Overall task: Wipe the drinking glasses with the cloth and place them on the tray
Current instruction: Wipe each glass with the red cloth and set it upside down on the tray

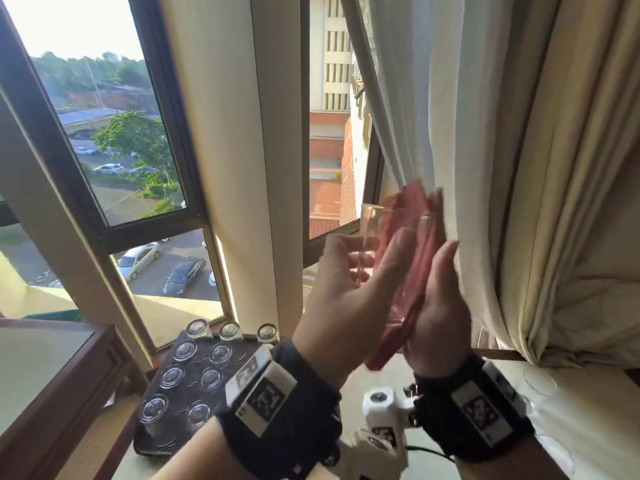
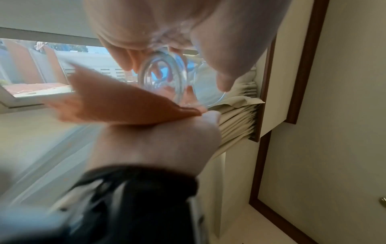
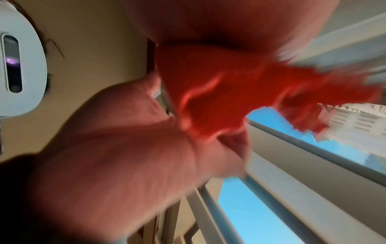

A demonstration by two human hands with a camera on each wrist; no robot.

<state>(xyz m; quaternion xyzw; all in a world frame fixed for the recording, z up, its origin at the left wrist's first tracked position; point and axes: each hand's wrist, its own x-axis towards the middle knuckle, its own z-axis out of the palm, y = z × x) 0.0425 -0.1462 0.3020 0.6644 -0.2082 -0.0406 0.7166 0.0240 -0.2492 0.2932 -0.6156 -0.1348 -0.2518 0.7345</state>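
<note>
Big cream curtain (image 1: 502, 168) fills the three o'clock side of the head view, bunched in folds down to the sill, and the window (image 1: 114, 133) takes up the ten o'clock side, cars and trees outside.

Down at seven o'clock sits the dark tray (image 1: 194, 403) on the ledge, and it's carrying upside-down glasses in two rows: six of them on the tray (image 1: 185, 350), bases up. Three more glasses (image 1: 231, 331) stand in a line at the tray's far edge, around twelve o'clock from it; I can't tell whether they're on the tray or just off it.

Now the action, dead centre, raised well above the tray. The left hand (image 1: 341, 299) is wrapped around the glass (image 1: 372, 237), fingers curled behind it and thumb up the near side. From the left wrist view you look straight at the thick base of that glass (image 2: 160, 77), tipped on its side, fingers round it.

At three o'clock of the glass, the right hand (image 1: 436, 313) has the red cloth (image 1: 408, 265), pressed between palm and glass, fingers stretched upward. The cloth is blurred. The right wrist view shows the cloth (image 3: 219, 92) bunched against the right hand (image 3: 133, 148), one corner streaming off toward three o'clock.

The two hands are close together, glass and cloth sandwiched between them.
</note>
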